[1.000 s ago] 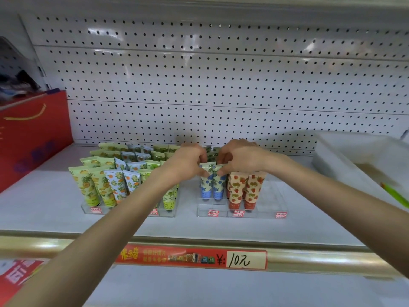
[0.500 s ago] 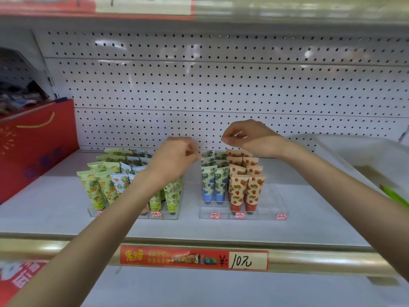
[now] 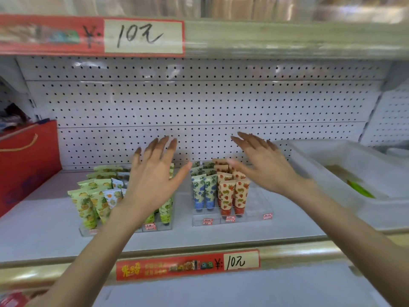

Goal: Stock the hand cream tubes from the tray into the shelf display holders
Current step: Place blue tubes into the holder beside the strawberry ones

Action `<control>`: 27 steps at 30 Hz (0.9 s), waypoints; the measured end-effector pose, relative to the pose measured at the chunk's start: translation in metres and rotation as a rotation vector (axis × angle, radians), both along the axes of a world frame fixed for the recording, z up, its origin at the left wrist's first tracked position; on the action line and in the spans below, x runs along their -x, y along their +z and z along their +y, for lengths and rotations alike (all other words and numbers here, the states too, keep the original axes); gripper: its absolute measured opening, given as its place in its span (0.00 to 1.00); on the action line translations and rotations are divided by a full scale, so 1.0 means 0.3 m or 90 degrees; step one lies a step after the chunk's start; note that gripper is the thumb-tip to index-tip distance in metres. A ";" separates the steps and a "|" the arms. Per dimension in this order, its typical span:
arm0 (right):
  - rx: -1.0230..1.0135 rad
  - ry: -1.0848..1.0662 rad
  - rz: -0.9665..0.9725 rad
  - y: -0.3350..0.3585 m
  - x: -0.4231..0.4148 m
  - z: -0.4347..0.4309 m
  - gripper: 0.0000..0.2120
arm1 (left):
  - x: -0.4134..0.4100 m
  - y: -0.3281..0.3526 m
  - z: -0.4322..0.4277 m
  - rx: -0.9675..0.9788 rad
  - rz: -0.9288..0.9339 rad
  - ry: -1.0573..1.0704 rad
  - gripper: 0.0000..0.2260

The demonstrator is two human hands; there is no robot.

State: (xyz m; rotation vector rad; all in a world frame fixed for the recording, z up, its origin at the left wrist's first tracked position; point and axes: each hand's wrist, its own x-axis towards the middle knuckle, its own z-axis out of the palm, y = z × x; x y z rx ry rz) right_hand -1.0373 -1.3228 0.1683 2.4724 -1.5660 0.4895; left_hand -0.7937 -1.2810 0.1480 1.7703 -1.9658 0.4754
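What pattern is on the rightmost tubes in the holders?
The tubes show red strawberries on cream; head view.

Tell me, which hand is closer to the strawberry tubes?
Right. The right hand hangs just above the strawberry tubes, its thumb over their back rows. The left hand is farther left, over the other holder, past the blue tubes.

On the shelf (image 3: 44, 218) we have two holders side by side with a gap between them: the left holder (image 3: 152, 228) and the right holder (image 3: 256, 209). Tubes (image 3: 88, 204) stand in rows in each, those in the right holder in its left part. The pegboard (image 3: 199, 103) runs behind both. A bag (image 3: 26, 165) sits at the left end, the tray (image 3: 332, 196) at the right end. Our left hand (image 3: 152, 173) hovers over the left holder, our right hand (image 3: 263, 165) over the right one. A price label (image 3: 188, 264) sits on the near rail.
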 end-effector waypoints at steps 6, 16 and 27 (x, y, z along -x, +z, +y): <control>-0.007 -0.104 0.078 -0.084 0.102 0.080 0.37 | 0.090 -0.044 0.002 -0.026 -0.003 -0.014 0.38; -0.014 -0.161 0.045 -0.090 0.373 0.076 0.37 | 0.273 -0.005 -0.017 -0.028 -0.038 -0.035 0.40; -0.096 -0.129 -0.014 -0.076 0.790 -0.005 0.33 | 0.668 -0.018 -0.043 -0.051 0.040 -0.041 0.43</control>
